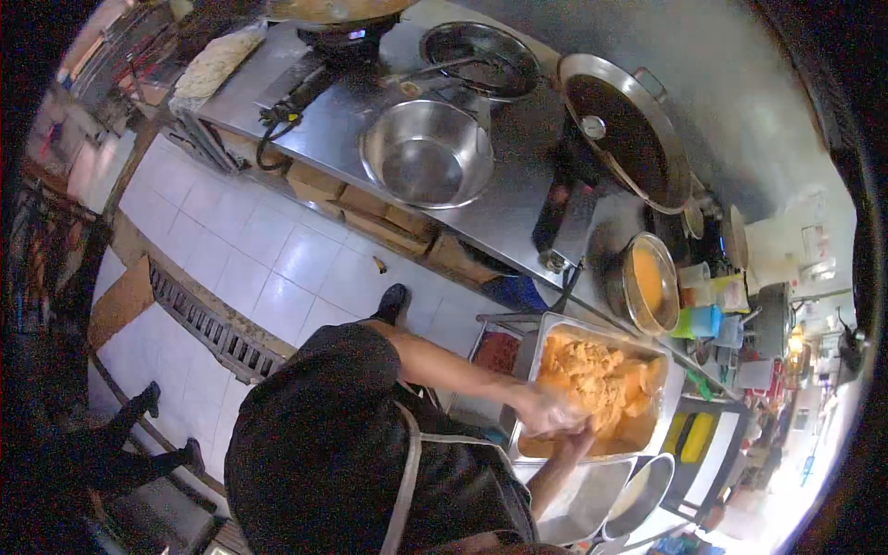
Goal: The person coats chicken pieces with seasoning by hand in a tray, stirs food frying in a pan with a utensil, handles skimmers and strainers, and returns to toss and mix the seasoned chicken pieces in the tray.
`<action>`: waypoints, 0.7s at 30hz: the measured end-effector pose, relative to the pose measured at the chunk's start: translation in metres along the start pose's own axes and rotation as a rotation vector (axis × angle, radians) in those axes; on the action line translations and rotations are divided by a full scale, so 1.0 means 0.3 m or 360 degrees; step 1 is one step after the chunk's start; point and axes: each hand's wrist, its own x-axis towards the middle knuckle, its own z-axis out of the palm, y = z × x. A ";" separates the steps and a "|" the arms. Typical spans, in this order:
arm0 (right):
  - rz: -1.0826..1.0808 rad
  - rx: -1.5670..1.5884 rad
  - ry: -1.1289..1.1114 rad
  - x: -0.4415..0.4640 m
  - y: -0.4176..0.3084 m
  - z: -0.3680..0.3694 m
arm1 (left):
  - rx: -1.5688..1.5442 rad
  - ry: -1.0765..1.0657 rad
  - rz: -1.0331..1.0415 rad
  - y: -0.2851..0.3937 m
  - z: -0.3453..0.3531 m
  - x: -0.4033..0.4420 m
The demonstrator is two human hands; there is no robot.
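My left hand [548, 410] reaches over the near edge of a rectangular steel tray [668, 370]. It has a whitish, shiny look, like a clear plastic glove over it; its finger pose is blurred. My right hand [572, 446] meets it from the other side, fingers drawn together against the left hand. What lies between them is hidden. Orange-coated food pieces [597, 375] fill much of the tray, heaped toward one side, just beyond my hands. Beside the tray stand a pale, rectangular steel pan [578, 504] and an oval metal container [647, 490].
A steel bowl of orange liquid [647, 277] stands beside the tray. Along the steel counter [305, 120] are a large steel bowl [425, 153], a wide pan of dark liquid [615, 120] and a round dark pan [481, 60]. Another person's legs [139, 444] show at left, near a floor drain [213, 319].
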 end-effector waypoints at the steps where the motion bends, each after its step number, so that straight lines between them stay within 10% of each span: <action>1: -0.0037 -0.0014 -0.0023 0.034 -0.017 -0.045 | 0.0166 -0.0018 0.0136 0.064 -0.019 -0.047; 5: 0.0145 0.0151 -0.0756 0.263 -0.096 -0.294 | 0.0171 -0.0311 -0.0187 0.298 -0.182 -0.302; 6: 0.0024 -0.0126 -0.0227 0.239 -0.107 -0.238 | 0.0019 -0.0409 -0.0412 0.351 -0.239 -0.364; 8: 0.0255 -0.0025 -0.0369 0.242 -0.119 -0.177 | -0.0060 -0.0049 -0.0565 0.403 -0.342 -0.565; 10: -0.0092 0.0100 -0.1429 0.219 -0.096 -0.113 | -0.0213 0.0498 -0.0644 0.417 -0.424 -0.838; 12: -0.0682 -0.0297 -0.0528 -0.066 0.014 0.281 | 0.0222 0.1157 -0.1214 0.423 -0.436 -1.126; 21: -0.0234 -0.0821 -0.1312 -0.314 0.725 1.450 | 0.0298 0.2559 -0.1150 0.759 -0.262 -2.117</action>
